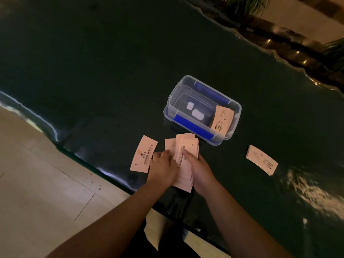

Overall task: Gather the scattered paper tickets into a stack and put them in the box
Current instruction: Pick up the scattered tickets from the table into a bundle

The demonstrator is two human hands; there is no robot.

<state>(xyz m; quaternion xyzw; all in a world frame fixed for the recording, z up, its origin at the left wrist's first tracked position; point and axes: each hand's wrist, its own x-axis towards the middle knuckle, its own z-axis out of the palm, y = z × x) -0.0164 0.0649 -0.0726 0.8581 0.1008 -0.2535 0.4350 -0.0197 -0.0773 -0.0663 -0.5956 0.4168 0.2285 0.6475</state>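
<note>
A loose bundle of pale pink paper tickets [186,146] lies between my hands near the table's front edge. My right hand [197,168] grips its right side, thumb on top. My left hand [162,164] presses against its left side with fingers curled. One single ticket [143,153] lies flat just left of my left hand. A small stack of tickets [261,159] rests apart on the right. The clear plastic box [175,94] with blue latches stands open behind the bundle, with several tickets [221,120] leaning in its right end.
The table [93,71] is dark, glossy and wavy-edged, with a glare patch at the lower right. Pale tiled floor [37,174] lies to the left below the edge. Potted plants [245,6] stand beyond the far edge.
</note>
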